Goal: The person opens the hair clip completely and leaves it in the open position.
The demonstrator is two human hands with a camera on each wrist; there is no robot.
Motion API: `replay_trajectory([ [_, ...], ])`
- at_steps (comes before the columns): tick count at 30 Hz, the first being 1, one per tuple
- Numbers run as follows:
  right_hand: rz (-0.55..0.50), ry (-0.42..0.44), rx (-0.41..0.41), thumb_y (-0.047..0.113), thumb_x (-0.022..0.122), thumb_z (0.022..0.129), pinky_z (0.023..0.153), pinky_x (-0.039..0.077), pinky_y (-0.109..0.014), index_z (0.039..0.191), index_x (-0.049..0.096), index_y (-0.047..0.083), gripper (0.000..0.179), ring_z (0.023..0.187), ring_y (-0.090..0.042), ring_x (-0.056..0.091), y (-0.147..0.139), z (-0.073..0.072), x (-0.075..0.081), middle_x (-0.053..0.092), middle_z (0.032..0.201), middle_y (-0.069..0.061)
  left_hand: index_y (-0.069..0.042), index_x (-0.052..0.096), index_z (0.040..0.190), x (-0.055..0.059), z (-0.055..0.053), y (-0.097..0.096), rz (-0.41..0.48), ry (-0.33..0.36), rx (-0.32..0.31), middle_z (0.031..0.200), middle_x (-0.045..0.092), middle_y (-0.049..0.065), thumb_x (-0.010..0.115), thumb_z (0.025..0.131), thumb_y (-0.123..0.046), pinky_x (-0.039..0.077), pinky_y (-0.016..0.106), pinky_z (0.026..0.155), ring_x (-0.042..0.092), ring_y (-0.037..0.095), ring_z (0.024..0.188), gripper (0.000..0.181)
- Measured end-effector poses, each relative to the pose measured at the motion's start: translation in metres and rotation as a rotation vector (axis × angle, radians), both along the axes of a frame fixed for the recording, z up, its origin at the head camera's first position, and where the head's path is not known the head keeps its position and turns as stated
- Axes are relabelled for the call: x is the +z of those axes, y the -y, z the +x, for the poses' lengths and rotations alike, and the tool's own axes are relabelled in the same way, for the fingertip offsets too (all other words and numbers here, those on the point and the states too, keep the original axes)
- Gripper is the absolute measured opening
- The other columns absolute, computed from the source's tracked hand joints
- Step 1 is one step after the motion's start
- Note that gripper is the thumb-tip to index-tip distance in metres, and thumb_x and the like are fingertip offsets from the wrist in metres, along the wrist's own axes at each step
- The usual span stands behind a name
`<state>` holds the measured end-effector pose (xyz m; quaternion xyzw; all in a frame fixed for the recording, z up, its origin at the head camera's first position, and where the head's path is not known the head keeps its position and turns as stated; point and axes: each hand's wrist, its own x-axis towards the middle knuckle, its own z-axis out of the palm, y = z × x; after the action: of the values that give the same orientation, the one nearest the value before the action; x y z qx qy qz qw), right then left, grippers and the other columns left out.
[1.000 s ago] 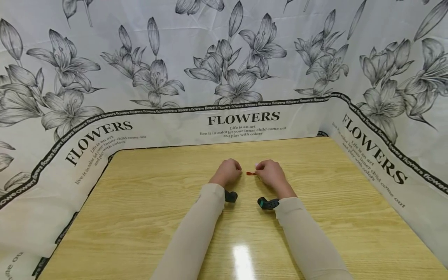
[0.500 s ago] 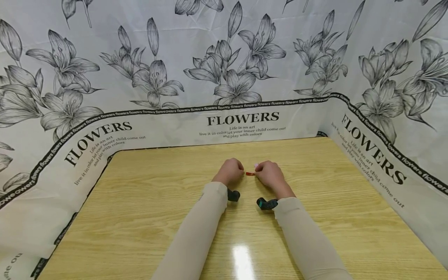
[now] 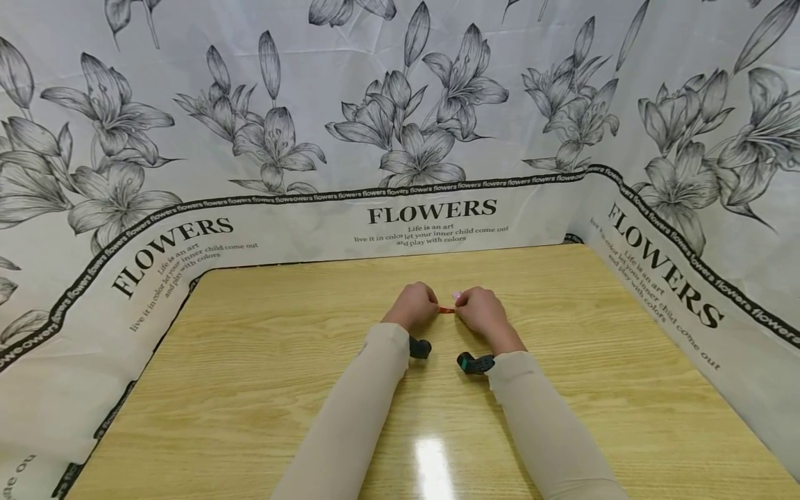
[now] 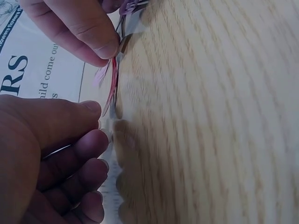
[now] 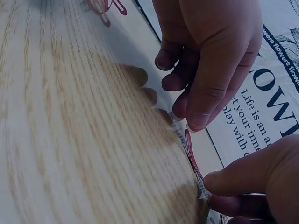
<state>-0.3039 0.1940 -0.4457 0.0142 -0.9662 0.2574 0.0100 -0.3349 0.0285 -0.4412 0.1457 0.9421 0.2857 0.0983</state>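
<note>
My right hand (image 3: 483, 312) pinches a slim red paper clip (image 5: 194, 156) between thumb and index finger. Its free end points toward my left hand (image 3: 412, 305). In the left wrist view the tip of the clip lies right at the left thumb and index fingertips, and those fingers are loosely bent with a small gap between them. A pink piece (image 3: 457, 295) sticks out behind the right fingertips. Purple wire loops (image 4: 131, 6) show beside the right hand in the left wrist view. Both hands are low over the wooden table.
Red and pink looped clips (image 5: 114, 6) show at the top of the right wrist view. The light wooden table (image 3: 281, 389) is bordered by white flower-print cloth (image 3: 300, 236) at the back and sides. Black wrist cameras (image 3: 420, 348) sit at both cuffs.
My left hand has moved right, from apart to right at the red paper clip's end. The right hand has stayed nearly still, and more of the pink piece shows behind its fingers.
</note>
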Motion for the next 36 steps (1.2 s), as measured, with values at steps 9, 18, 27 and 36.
replay_trajectory([
  [9, 0.021, 0.001, 0.006, 0.017, 0.063, 0.089, 0.082, 0.051, -0.043, 0.094, 0.075, 0.010, 0.015, 0.092, -0.028, 0.064, 0.0003, 0.0002, -0.0009, 0.072, 0.102, -0.010, -0.011, 0.073, 0.090, 0.0019, 0.0002, -0.0057, -0.033, -0.001, -0.010, 0.090, 0.068, 0.000, 0.063, 0.092, -0.015, 0.050, 0.027, 0.076, 0.058, 0.015, 0.082, 0.011],
  [18, 0.032, 0.009, 0.006, 0.016, 0.063, 0.089, 0.076, 0.051, -0.040, 0.091, 0.075, 0.010, 0.014, 0.085, -0.025, 0.063, 0.0013, -0.0001, -0.0007, 0.072, 0.097, -0.009, -0.010, 0.073, 0.088, 0.0003, -0.0012, -0.0089, -0.032, 0.012, 0.003, 0.088, 0.068, 0.000, 0.064, 0.091, -0.014, 0.050, 0.026, 0.073, 0.058, 0.014, 0.079, 0.010],
  [27, 0.023, 0.008, 0.010, 0.016, 0.064, 0.088, 0.073, 0.050, -0.039, 0.089, 0.075, 0.010, 0.013, 0.082, -0.025, 0.063, 0.0009, 0.0002, -0.0018, 0.072, 0.095, -0.009, -0.011, 0.072, 0.084, -0.0028, -0.0016, -0.0100, -0.016, 0.018, 0.018, 0.085, 0.067, 0.000, 0.064, 0.090, -0.013, 0.048, 0.026, 0.069, 0.057, 0.014, 0.076, 0.010],
  [36, 0.012, -0.006, 0.022, 0.014, 0.064, 0.088, 0.069, 0.047, -0.035, 0.084, 0.074, 0.010, 0.011, 0.076, -0.023, 0.060, 0.0007, 0.0007, -0.0004, 0.071, 0.089, -0.008, -0.012, 0.071, 0.083, -0.0025, 0.0014, -0.0084, 0.001, 0.002, 0.022, 0.083, 0.066, 0.000, 0.064, 0.089, -0.011, 0.045, 0.023, 0.063, 0.056, 0.014, 0.073, 0.009],
])
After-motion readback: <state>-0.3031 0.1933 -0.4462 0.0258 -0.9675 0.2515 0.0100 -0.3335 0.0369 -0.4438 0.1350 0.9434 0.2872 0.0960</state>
